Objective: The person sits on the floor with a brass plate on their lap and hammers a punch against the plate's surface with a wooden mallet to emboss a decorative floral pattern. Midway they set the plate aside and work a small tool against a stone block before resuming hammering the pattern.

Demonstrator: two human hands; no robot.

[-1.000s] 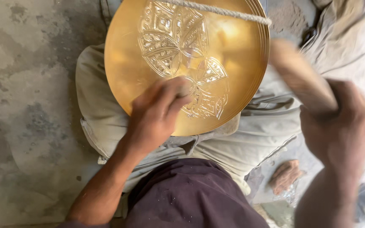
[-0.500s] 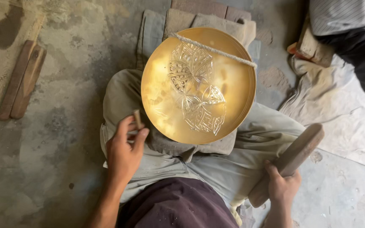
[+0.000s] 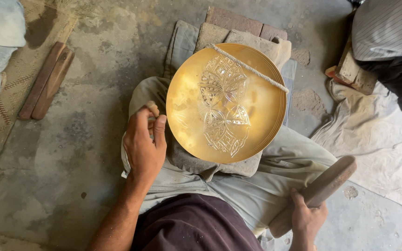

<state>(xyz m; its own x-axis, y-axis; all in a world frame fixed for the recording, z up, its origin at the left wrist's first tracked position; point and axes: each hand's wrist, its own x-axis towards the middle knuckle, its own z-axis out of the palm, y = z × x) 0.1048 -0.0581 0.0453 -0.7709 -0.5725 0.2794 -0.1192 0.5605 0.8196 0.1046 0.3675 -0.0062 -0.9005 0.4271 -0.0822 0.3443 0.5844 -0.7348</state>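
A round brass plate [image 3: 226, 103] is seen resting on a folded cloth pad [image 3: 219, 162] across the seated person's lap, tilted slightly, its engraved leaf pattern facing up and a length of cord [image 3: 250, 69] lying across its upper rim. Compared with a second ago, the left hand [image 3: 144, 148] has been withdrawn from the plate's face, where it had been pressed flat on the engraving; it is now placed just beside the plate's left rim, fingers curled closed around a small slender tool [image 3: 152, 108] whose tip shows above the thumb. The right hand [image 3: 306, 219], previously raised and blurred near the plate's right edge, has been lowered below and to the right of the plate and is closed round the lower end of a wooden mallet [image 3: 316, 193], which is angled up and away from the plate. The plate is touched by neither hand. From this it is judged that striking has been paused and the work is being looked over. Left of the plate, well apart, two wooden sticks [image 3: 46, 82] lie on the concrete floor [image 3: 94, 56]; bricks [image 3: 245, 28] sit just above the plate.
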